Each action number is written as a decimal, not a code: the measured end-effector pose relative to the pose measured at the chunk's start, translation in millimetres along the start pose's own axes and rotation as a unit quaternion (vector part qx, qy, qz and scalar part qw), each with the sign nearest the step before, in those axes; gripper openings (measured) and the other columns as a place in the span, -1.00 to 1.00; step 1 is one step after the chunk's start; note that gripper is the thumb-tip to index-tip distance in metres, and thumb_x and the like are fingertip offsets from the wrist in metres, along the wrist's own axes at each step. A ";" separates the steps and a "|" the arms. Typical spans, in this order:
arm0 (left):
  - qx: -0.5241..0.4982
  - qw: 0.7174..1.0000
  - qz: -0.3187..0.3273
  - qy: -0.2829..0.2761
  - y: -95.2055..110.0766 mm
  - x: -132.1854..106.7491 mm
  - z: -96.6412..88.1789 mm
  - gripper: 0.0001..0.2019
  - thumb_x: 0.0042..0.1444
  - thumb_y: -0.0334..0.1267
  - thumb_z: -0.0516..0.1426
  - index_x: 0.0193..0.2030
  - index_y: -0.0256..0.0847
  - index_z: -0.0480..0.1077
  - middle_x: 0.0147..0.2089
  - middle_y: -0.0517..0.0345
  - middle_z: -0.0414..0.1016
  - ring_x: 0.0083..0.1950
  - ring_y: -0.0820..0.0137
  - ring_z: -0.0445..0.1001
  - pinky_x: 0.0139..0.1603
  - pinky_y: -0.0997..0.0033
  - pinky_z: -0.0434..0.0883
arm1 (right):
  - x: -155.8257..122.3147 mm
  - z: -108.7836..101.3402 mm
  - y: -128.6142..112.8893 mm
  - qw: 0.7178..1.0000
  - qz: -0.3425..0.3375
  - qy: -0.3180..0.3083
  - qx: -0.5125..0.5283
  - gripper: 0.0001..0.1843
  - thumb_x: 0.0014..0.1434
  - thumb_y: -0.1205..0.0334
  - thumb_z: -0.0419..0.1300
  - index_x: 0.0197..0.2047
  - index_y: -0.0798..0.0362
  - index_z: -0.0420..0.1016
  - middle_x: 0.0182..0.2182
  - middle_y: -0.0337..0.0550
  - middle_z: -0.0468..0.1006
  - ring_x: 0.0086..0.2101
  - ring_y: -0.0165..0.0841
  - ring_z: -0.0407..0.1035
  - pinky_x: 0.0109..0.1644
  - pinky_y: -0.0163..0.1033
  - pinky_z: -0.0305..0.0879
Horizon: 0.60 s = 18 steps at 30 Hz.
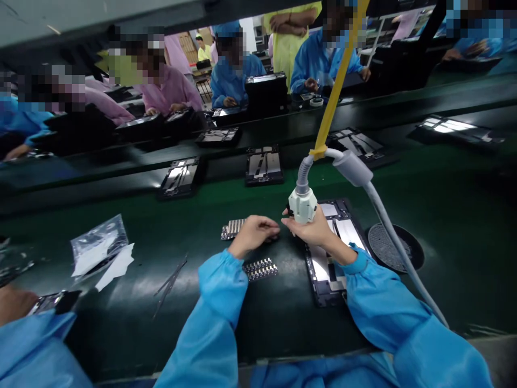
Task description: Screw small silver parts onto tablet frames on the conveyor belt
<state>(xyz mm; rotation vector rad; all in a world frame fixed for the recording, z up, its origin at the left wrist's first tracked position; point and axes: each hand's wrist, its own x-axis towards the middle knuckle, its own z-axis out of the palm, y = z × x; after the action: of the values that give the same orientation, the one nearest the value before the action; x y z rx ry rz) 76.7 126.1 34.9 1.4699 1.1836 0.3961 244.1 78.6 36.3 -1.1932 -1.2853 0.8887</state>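
Note:
My right hand (313,229) is closed around a pale electric screwdriver (302,203) that hangs from a grey hose and a yellow strap. It hovers over the top left of an open black device chassis (329,269) lying on the dark bench. My left hand (254,233) is curled in a pinch just left of the screwdriver tip; what it pinches is too small to see. A small tray of screws (232,228) lies beside its knuckles, and a second screw tray (260,268) lies by my left sleeve.
A round black mesh pad (393,245) sits right of the chassis. Tweezers (169,280) and plastic bags (100,245) lie at the left. Several more chassis ride the green belt (424,183) beyond. Other workers sit across it, and another person's hand (14,302) is at my far left.

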 end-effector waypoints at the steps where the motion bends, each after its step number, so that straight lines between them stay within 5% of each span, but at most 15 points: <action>1: 0.031 0.999 0.008 0.017 -4.9 -13.0 -10.6 -0.94 -0.08 -0.33 0.23 -0.42 -0.24 0.51 -0.47 0.16 0.54 -0.35 0.39 0.51 -0.27 0.43 0.42 | -0.4 1.1 1.6 1.000 -0.001 -0.005 -0.001 -0.83 -0.08 0.22 0.29 -0.41 0.10 0.41 -0.67 -0.29 0.38 -0.66 -0.43 0.28 -0.58 -0.30 0.23; 4: 0.193 0.979 0.024 0.064 -26.6 -52.8 -28.5 -0.87 -0.04 -0.23 0.20 -0.36 -0.19 0.55 -0.36 0.12 0.58 -0.29 0.32 0.50 -0.20 0.36 0.39 | 0.0 3.7 1.6 1.000 0.004 0.005 0.014 -0.81 -0.09 0.23 0.29 -0.37 0.11 0.44 -0.68 -0.30 0.39 -0.67 -0.43 0.28 -0.57 -0.29 0.25; 9: 0.350 0.926 0.006 0.139 -63.5 -87.2 -26.5 -0.67 -0.07 -0.08 0.16 -0.19 -0.20 0.50 -0.18 0.05 0.53 -0.25 0.25 0.49 -0.22 0.30 0.38 | -4.6 -20.3 -25.7 0.996 0.035 0.022 0.082 -0.71 -0.10 0.24 0.32 -0.25 0.13 0.48 -0.73 -0.36 0.36 -0.70 -0.47 0.26 -0.60 -0.32 0.25; 13: 0.293 0.946 -0.031 0.135 -71.8 -77.3 -30.9 -0.61 -0.25 0.10 0.21 -0.39 -0.17 0.48 -0.38 0.09 0.53 -0.35 0.22 0.50 -0.35 0.32 0.39 | -21.5 -82.5 -42.8 0.993 0.022 0.045 0.109 -0.72 -0.18 0.23 0.40 -0.35 0.10 0.48 -0.71 -0.34 0.41 -0.70 -0.47 0.29 -0.63 -0.34 0.28; 18: 0.127 0.986 -0.079 0.079 -63.0 -62.8 -33.7 -0.44 -0.56 0.22 0.32 -0.47 -0.19 0.50 -0.46 0.07 0.58 -0.33 0.16 0.56 -0.25 0.31 0.48 | -44.2 -160.0 -19.8 0.969 -0.051 0.219 0.100 -0.77 -0.16 0.28 0.39 -0.41 0.09 0.44 -0.77 -0.38 0.38 -0.74 -0.45 0.28 -0.65 -0.31 0.28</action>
<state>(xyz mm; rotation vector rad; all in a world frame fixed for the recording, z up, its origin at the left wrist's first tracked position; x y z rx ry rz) -4.7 82.7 11.9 1.5702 1.5114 0.2637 393.2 7.6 62.0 -1.0787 -0.8689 0.6170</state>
